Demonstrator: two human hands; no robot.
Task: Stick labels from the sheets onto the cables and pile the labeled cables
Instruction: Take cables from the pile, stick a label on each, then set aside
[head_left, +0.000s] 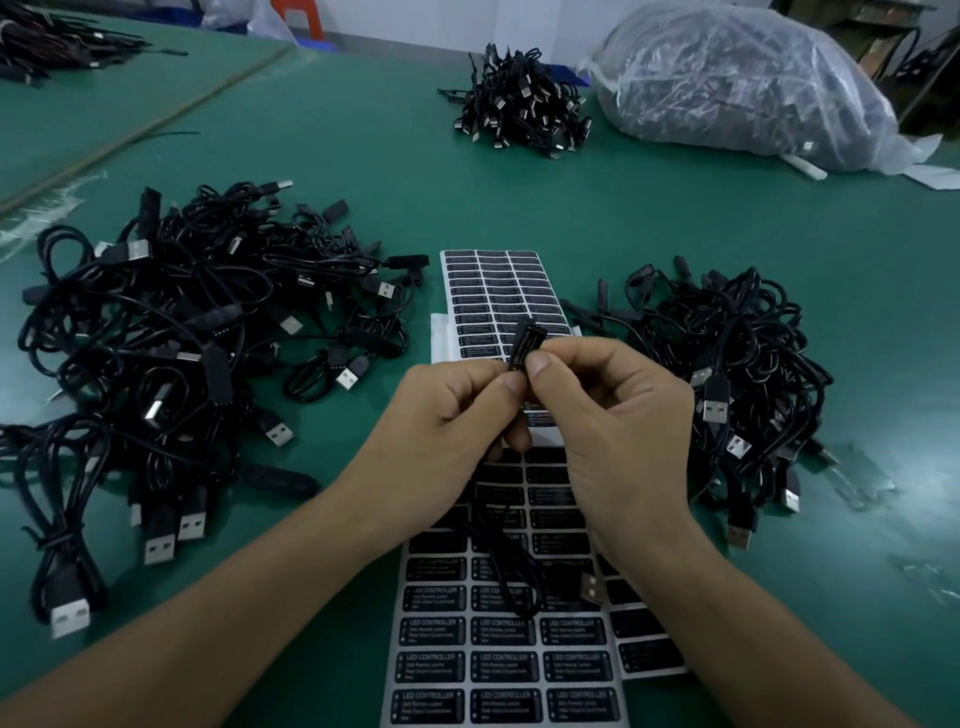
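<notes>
Pinched from both sides by left hand (447, 415) and right hand (613, 410), above the label sheets (504, 660) at centre: controller block (525, 347), long axis toward 1 o'clock, cable (506, 561) trailing to 6 o'clock, right-hand pile (737, 374) at 3 o'clock, probably nearer.

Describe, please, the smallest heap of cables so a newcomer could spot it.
Start at the clear plastic bag at the far right of the green table. Just left of it sits a compact heap of black USB cables. Unlike the sprawling piles at near left and near right, it is small and tightly bunched.
</notes>
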